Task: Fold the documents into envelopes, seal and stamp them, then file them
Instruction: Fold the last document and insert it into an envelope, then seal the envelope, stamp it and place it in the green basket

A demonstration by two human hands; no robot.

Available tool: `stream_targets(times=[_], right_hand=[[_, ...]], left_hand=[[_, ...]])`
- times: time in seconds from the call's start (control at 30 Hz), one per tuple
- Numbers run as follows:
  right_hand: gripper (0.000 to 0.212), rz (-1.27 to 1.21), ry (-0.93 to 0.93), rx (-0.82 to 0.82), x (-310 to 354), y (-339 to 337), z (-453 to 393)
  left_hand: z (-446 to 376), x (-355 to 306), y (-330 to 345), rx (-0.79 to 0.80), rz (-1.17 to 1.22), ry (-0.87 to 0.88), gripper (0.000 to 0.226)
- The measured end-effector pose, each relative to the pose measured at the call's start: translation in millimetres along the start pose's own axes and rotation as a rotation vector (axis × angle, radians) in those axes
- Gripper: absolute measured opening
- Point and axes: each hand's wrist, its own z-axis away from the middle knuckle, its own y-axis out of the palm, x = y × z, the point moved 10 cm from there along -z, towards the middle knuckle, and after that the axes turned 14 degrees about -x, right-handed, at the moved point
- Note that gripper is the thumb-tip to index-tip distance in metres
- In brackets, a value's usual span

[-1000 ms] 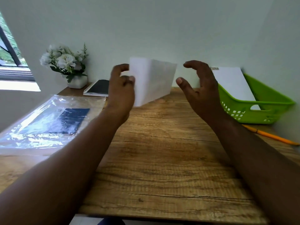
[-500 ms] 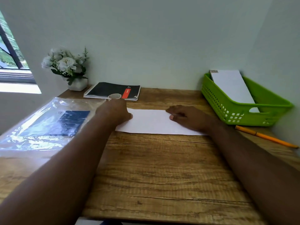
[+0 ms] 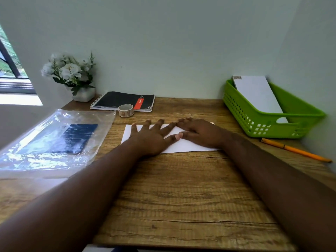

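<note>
A folded white paper (image 3: 183, 146) lies flat on the wooden desk (image 3: 181, 193). My left hand (image 3: 152, 137) lies on its left half with the fingers spread and straight. My right hand (image 3: 200, 132) presses flat on its right half, fingers pointing left toward the other hand. A roll of stamp tape (image 3: 125, 110) stands just behind the paper. At the right, a green basket (image 3: 241, 115) holds a white stamped envelope (image 3: 258, 95) leaning against its back.
A clear plastic bag (image 3: 54, 140) with a dark blue sheet inside covers the desk's left side. A black spiral notebook (image 3: 118, 100) and a white flower pot (image 3: 72, 75) sit at the back. An orange pencil (image 3: 296, 150) lies before the basket.
The paper was held up in the air by my left hand, then laid on the desk. Both hands now press flat on it, the left with its fingers spread out.
</note>
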Motion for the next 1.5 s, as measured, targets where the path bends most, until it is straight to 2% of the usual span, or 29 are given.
stream_targets(times=[0.17,0.33,0.53,0.6,0.7,0.77,0.8,0.9,1.13,1.23,1.3,1.4,1.5], right_hand=[[0.063,0.165,-0.042,0.062,0,9,1],[0.069,0.216,-0.052,0.089,-4,12,0],[0.100,0.202,-0.018,0.104,-3,12,1],[0.100,0.203,-0.007,0.106,-3,13,2],[0.101,0.220,-0.003,0.119,-1,9,5],[0.101,0.219,-0.008,0.098,4,3,6],[0.100,0.202,-0.014,0.081,7,1,6],[0.095,0.117,0.002,0.053,17,-1,6],[0.082,0.011,0.010,0.024,28,-4,10],[0.069,-0.125,0.025,-0.120,33,-20,9],[0.063,-0.260,0.060,-0.288,31,-40,8],[0.063,-0.502,0.108,-0.499,23,-64,9],[0.068,-0.600,0.099,-0.588,18,-75,11]], left_hand=[[-1,2,-1,-0.041,-0.013,-0.022,0.091],[-1,5,0,-0.039,-0.015,-0.022,0.091],[5,7,-13,-0.060,0.153,-0.037,0.086],[4,15,-30,-0.167,0.260,-0.033,0.076],[1,43,-79,-0.595,0.321,-0.091,0.047],[4,69,-99,-0.810,0.217,-0.231,0.043],[4,79,-100,-0.815,0.144,-0.298,0.043],[1,104,-87,-0.678,0.022,-0.436,0.039],[5,107,-93,-0.721,0.023,-0.435,0.021],[5,87,-108,-0.826,0.161,-0.258,0.016],[8,61,-113,-0.841,0.461,-0.102,0.007],[9,33,-94,-0.679,0.968,-0.089,0.003],[9,11,-76,-0.525,1.262,-0.103,0.006]])
